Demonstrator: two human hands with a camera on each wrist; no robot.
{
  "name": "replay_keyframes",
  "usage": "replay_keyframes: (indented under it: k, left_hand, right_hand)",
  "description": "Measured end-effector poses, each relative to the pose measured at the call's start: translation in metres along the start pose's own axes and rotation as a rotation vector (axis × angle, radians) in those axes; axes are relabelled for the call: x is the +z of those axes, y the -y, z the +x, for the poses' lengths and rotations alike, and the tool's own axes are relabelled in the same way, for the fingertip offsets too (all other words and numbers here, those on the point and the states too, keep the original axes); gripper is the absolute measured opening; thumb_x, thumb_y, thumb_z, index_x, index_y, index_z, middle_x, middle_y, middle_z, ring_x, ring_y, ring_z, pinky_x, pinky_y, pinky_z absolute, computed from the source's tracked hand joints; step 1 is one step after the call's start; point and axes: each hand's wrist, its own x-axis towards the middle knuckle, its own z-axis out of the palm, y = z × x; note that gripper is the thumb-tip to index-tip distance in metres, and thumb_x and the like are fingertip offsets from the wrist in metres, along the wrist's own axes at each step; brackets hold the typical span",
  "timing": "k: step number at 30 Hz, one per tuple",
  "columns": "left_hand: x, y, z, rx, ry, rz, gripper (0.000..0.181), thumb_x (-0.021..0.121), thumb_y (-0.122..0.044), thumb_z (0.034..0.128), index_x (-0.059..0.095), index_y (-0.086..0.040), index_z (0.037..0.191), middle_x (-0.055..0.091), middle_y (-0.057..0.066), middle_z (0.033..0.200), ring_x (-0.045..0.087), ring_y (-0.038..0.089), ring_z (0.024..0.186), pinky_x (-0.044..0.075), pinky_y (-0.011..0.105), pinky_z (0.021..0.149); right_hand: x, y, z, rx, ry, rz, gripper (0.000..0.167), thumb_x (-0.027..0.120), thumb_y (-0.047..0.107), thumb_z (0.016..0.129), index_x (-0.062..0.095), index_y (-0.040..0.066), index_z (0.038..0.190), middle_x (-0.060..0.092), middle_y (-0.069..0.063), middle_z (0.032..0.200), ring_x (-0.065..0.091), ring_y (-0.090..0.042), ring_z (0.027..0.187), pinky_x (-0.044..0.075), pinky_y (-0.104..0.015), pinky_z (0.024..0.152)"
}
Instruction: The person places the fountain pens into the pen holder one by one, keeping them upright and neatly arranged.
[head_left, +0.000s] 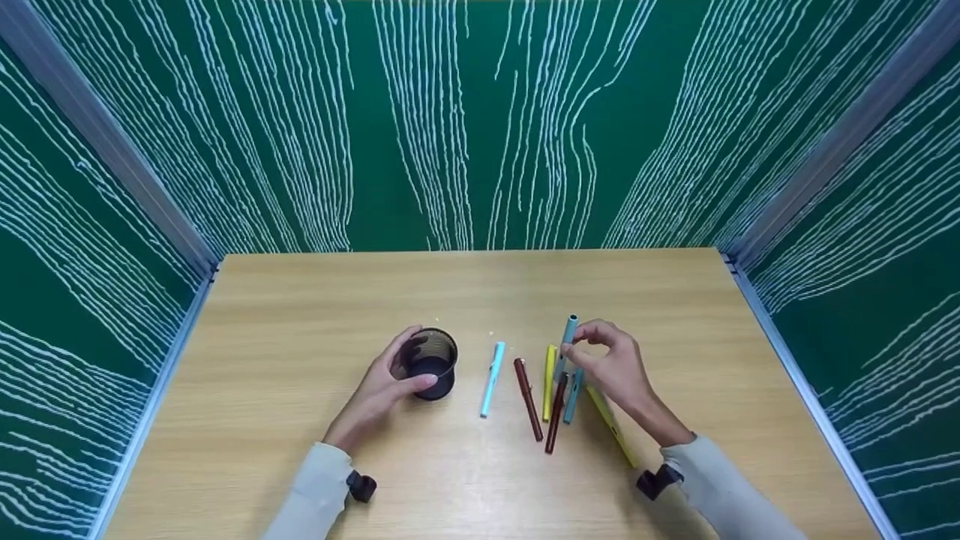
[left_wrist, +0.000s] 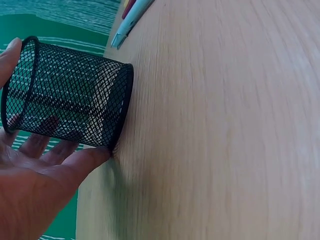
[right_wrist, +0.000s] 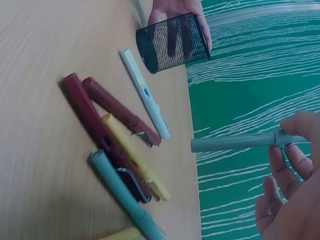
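Observation:
A black mesh cup [head_left: 442,346] stands upright on the table, and the left hand [head_left: 381,390] grips its side; the left wrist view shows the mesh wall [left_wrist: 70,95] with fingers behind it. Between thumb and fingertips, the right hand [head_left: 619,367] pinches a blue-green pen [right_wrist: 232,142], raised above the other pens. Under and beside that hand lie a yellow pen [head_left: 549,382], a dark red pen [head_left: 555,420], a teal pen [head_left: 574,396] and another yellow pen [head_left: 613,427]. Farther left are a second dark red pen [head_left: 528,399] and a light blue pen [head_left: 492,379].
The wooden table [head_left: 315,292] meets a green wall with white wavy lines [head_left: 480,150] at its back edge. Similar green panels stand at both sides behind metal rails. Tiny pale specks lie on the table near the cup and the light blue pen.

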Motion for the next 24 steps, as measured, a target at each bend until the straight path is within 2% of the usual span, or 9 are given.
replay_keyframes:
  k: [7,14,20,24]
  left_hand:
    - [0.0,0.0,-0.003,-0.004,-0.013,0.012,0.092,0.087,-0.006,0.0939,0.038,-0.015,0.172,0.049,0.014,0.168,0.044,0.033,0.157,0.026,0.046,0.133]
    - [0.0,0.002,-0.003,0.0,-0.019,0.04,0.093,0.087,-0.008,0.0945,0.037,-0.016,0.172,0.047,0.013,0.17,0.043,0.033,0.158,0.024,0.046,0.133]
    - [0.0,0.004,-0.003,0.005,-0.013,0.024,0.093,0.087,-0.009,0.095,0.036,-0.013,0.173,0.048,0.013,0.169,0.043,0.033,0.157,0.023,0.049,0.134]
    - [0.001,0.004,-0.003,0.014,0.003,-0.004,0.092,0.084,-0.005,0.0961,0.034,-0.012,0.173,0.049,0.014,0.168,0.045,0.035,0.156,0.026,0.051,0.133]
  right_hand:
    - [0.012,0.011,0.009,-0.009,0.048,0.067,0.011,0.081,0.006,0.098,0.076,0.004,0.108,0.072,-0.012,0.111,0.061,-0.04,0.115,0.045,-0.05,0.109]
    - [0.027,0.022,0.017,0.008,0.091,0.101,0.014,0.081,0.012,0.1,0.076,0.006,0.111,0.072,-0.01,0.114,0.064,-0.03,0.116,0.047,-0.051,0.112]
    - [0.041,0.028,0.024,-0.003,0.118,0.143,0.012,0.081,0.012,0.099,0.077,0.007,0.11,0.072,-0.01,0.114,0.064,-0.035,0.118,0.047,-0.056,0.112]
    - [0.051,0.032,0.026,-0.017,0.135,0.161,0.012,0.08,0.012,0.1,0.078,0.007,0.11,0.073,-0.009,0.114,0.064,-0.031,0.117,0.048,-0.05,0.11]
